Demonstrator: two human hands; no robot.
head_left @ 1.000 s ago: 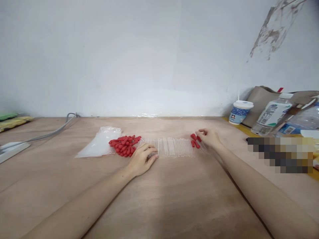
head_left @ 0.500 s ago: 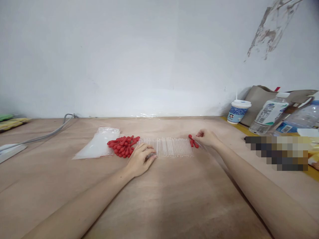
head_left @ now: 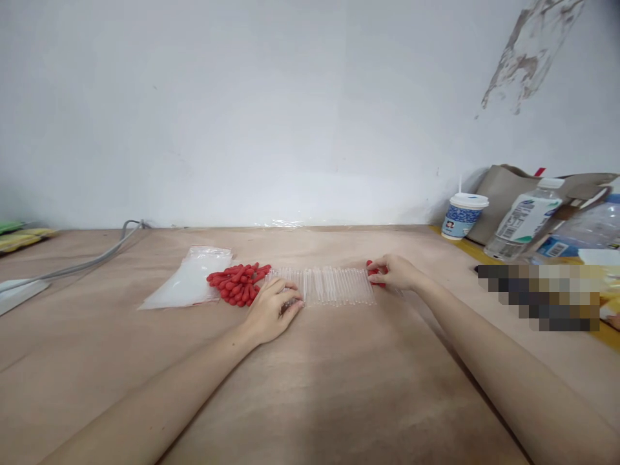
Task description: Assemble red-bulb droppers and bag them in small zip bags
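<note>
A row of clear thin glass droppers (head_left: 334,286) lies side by side on the wooden table. My left hand (head_left: 276,307) rests over the row's left end, fingers loosely bent and thumb apart; whatever lies under the palm is hidden. Just left of that hand is a heap of red rubber bulbs (head_left: 239,283). At the right end of the row, my right hand (head_left: 396,271) has its thumb and fingers closed around a red rubber bulb (head_left: 376,274), partly covered by the fingers. More red shows at the fingertips.
A clear plastic bag (head_left: 188,281) with whitish contents lies left of the heap. A grey cable (head_left: 92,265) runs along the far left. On the right stand a blue paper cup (head_left: 464,218), a plastic bottle (head_left: 526,219) and a beige bag (head_left: 487,200). A white wall rises behind.
My right hand has shifted slightly left and down, its fingers spreading from a pinch to around the red bulbs, which they now partly cover. My left hand has stayed put.
</note>
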